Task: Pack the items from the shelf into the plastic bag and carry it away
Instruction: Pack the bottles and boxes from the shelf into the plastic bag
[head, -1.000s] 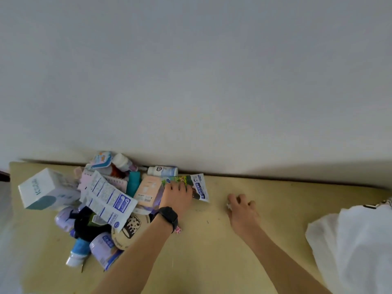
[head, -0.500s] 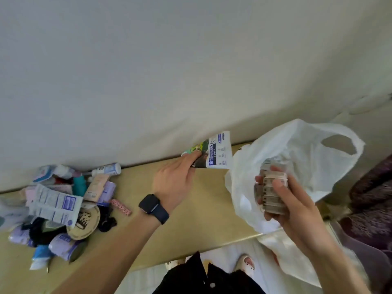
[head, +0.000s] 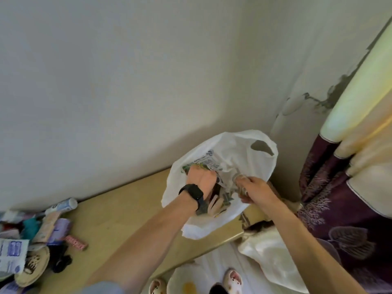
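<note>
The white plastic bag (head: 237,149) stands open at the right end of the yellow shelf (head: 127,211), against the wall corner. My left hand (head: 201,179), with a black watch on the wrist, reaches into the bag's mouth and holds a printed packet (head: 203,165); its fingertips are hidden inside. My right hand (head: 256,189) grips a small ribbed jar (head: 239,180) at the bag's right rim. More flat items lie inside the bag beneath my left hand.
A pile of toiletries and packets (head: 42,230) lies at the shelf's left end, with a white bottle (head: 63,205) and a pink strip (head: 76,244) nearest. A purple patterned curtain (head: 339,198) hangs at the right. My slippered feet (head: 233,281) are below.
My view swung right from the pile to the bag. My left hand carried the packet from the shelf into the bag, and my right hand brought the jar to the bag's mouth.
</note>
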A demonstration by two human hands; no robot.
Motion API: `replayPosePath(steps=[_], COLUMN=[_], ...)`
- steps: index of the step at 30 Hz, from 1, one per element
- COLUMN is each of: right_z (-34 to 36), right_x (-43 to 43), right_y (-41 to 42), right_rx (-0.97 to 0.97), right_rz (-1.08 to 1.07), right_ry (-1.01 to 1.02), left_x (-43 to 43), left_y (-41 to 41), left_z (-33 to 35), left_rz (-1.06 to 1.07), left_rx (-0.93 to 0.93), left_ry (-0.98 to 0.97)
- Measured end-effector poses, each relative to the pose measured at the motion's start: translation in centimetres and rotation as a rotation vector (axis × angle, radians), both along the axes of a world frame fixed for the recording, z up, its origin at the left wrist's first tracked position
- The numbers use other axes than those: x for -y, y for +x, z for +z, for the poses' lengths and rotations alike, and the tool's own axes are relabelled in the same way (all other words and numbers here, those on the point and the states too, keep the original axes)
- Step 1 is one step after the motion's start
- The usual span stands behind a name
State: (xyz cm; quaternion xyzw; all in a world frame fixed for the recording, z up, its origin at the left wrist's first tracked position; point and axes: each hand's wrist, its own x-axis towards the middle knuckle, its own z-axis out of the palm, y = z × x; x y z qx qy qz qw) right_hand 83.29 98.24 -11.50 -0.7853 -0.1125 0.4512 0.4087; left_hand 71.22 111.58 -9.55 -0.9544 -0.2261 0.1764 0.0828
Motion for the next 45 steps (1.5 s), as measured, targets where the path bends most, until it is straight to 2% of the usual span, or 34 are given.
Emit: replayPosePath(steps=[3,5,7,10,12,15,18,21,26,31,33,37,40,42,45], right_z=[-0.9,-1.5,-2.6,-4.4,-5.2,-5.5,-5.5,-6.1,-6.7,-6.5,-6.6,-6.9,-7.0,-6.9,-6.2], right_x=[-0.8,-0.1,1.0,2.2,2.6,2.2,0.7,-1.4,-3.6,-2.9,-1.5,2.4,4.2,4.3,3.2], right_y=[0.8,1.0,1.2,1.5,1.6,1.9,2.0,2.4,3.7,4.3,4.6,5.4,6.1,6.3,6.4], right_rx=[0.018,0.092,0.250,0.529,0.594,0.636,0.795,0.932,0.928,1.028,1.027,0.954,0.923,0.895,0.859], right_rz=[0.133,0.282,0.491,0.771,0.867,0.808,0.739,0.756,0.919,0.990,0.991,0.952,0.896,0.846,0.797], right_ry=[-0.025,-0.052,-0.138,-0.318,-0.373,-0.388,-0.364,-0.318,-0.460,-0.523,-0.525,-0.606,-0.659,-0.642,-0.623], left_x=[-0.9,0.1,1.7,2.9,3.3,3.5,3.6,3.3,3.2,3.7,4.0,5.6,6.5,6.6,6.8], left_y=[0.2,0.0,0.1,0.9,1.6,2.1,1.7,0.7,-1.3,-2.8,-4.1,-7.2,-9.1,-10.0,-10.5], left_z=[-2.9,-4.5,-5.9,-8.5,-9.8,-11.1,-12.0,-12.5,-12.8,-12.4,-12.1,-10.9,-10.4,-10.3,-9.8], left_rz=[0.046,-0.069,-0.165,-0.032,0.131,0.359,0.325,0.313,0.264,0.246,0.295,0.293,0.168,0.032,-0.049], left_rx=[0.008,0.052,-0.017,-0.206,-0.297,-0.219,-0.155,-0.088,-0.060,0.016,-0.003,-0.194,-0.276,-0.281,-0.277], left_ry=[0.018,-0.018,-0.005,0.030,-0.038,-0.234,-0.186,-0.214,-0.239,-0.245,-0.274,-0.353,-0.346,-0.306,-0.317])
